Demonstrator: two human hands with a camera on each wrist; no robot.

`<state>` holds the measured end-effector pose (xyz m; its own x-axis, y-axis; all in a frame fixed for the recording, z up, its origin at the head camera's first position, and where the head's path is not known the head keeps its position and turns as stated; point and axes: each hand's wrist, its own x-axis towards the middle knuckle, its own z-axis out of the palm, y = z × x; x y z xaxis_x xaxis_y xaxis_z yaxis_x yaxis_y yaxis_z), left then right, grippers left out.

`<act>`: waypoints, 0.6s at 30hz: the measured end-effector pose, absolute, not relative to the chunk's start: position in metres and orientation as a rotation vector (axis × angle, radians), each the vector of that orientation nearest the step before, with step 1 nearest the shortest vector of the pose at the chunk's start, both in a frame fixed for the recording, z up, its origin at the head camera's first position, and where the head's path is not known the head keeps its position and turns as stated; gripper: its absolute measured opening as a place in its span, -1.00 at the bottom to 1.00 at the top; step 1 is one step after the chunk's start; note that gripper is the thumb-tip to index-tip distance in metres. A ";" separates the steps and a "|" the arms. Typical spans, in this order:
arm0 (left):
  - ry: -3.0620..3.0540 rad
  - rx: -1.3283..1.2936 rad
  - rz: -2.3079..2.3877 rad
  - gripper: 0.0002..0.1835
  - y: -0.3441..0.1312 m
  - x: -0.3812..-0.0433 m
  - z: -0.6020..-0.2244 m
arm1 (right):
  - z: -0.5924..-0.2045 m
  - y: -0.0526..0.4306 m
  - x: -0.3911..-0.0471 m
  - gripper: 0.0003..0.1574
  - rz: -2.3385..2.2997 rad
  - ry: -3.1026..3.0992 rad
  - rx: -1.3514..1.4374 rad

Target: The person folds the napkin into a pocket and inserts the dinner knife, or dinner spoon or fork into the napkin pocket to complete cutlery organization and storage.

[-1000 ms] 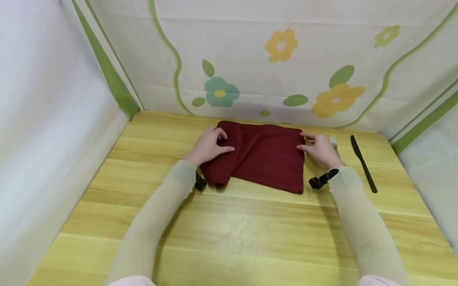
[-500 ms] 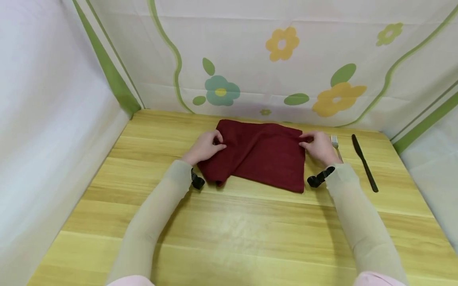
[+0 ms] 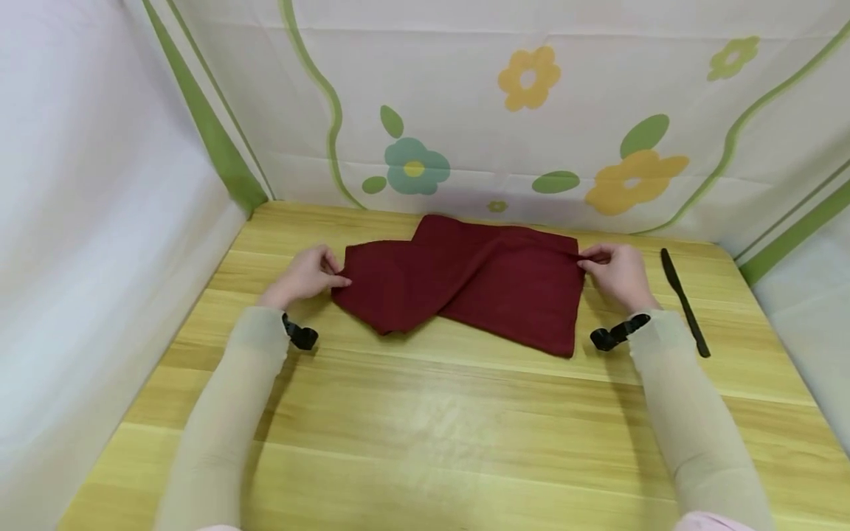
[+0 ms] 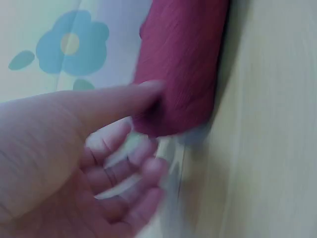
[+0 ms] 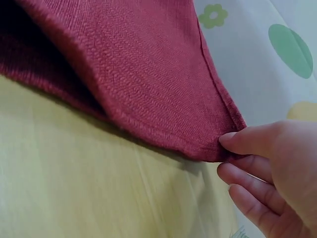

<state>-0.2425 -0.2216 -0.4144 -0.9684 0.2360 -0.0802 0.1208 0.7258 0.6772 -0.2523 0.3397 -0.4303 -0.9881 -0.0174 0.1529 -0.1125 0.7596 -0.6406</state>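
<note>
A dark red cloth napkin (image 3: 518, 295) lies across the back of the wooden table, its left part pulled out to the side and a diagonal fold running over its middle. My left hand (image 3: 308, 276) pinches the napkin's left edge between thumb and fingers; in the left wrist view the thumb presses on the red cloth (image 4: 183, 64). At the other end, my right hand (image 3: 619, 274) pinches the upper right corner. The right wrist view shows that corner of the cloth (image 5: 163, 89) between thumb and forefinger, with a raised fold farther along.
A black knife (image 3: 685, 301) lies to the right of my right hand. Behind the wooden table (image 3: 425, 428) hangs a white curtain (image 3: 465, 96) printed with flowers; more white cloth (image 3: 113, 221) closes off the left side.
My left hand has moved left, drawing the napkin's left part out with it. The right hand has shifted slightly right, still at the corner, and the fork beside it is now out of sight.
</note>
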 end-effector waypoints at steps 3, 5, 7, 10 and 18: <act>2.736 0.242 1.090 -0.47 -0.227 -0.246 -0.412 | -0.430 0.337 -0.253 -0.81 1.043 -2.806 0.107; 2.761 0.244 1.109 -0.42 -0.222 -0.252 -0.410 | -0.430 0.335 -0.253 -0.81 1.040 -2.798 0.104; 2.804 0.272 1.100 -0.43 -0.216 -0.260 -0.411 | -0.430 0.333 -0.254 -0.81 1.044 -2.790 0.099; 2.864 0.328 1.035 -0.44 -0.209 -0.273 -0.417 | -0.431 0.330 -0.256 -0.81 1.065 -2.775 0.088; 2.884 0.340 0.965 -0.53 -0.204 -0.295 -0.431 | -0.437 0.332 -0.258 -0.84 1.108 -2.750 0.012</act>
